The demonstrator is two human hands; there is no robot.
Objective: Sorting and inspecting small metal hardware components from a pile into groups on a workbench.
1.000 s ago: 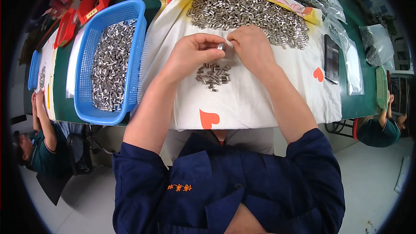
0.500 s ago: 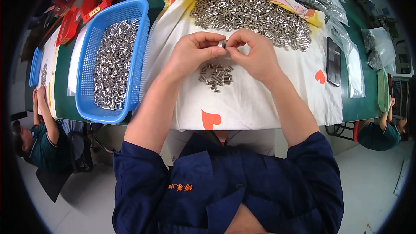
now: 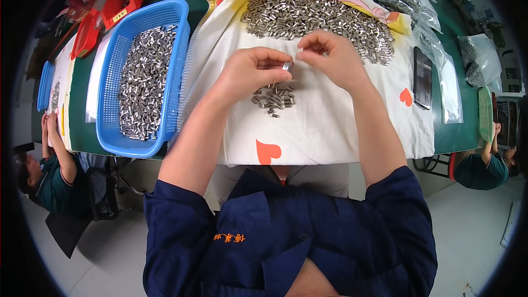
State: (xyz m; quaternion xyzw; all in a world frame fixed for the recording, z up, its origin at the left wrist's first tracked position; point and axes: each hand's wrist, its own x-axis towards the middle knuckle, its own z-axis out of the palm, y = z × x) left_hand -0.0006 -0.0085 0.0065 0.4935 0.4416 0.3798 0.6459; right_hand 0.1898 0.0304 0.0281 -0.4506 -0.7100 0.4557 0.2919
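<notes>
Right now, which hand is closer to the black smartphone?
The right hand. It is left of the black smartphone, over the white cloth. The left hand is farther left, beyond the right hand.

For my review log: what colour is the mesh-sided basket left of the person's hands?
The basket is blue; the head view shows it best.

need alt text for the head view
A person's left hand holds a metal piece near their right hand, above a white cloth with a small cluster and a larger pile of metal cylinders. A blue basket of similar pieces stands at left.
</notes>
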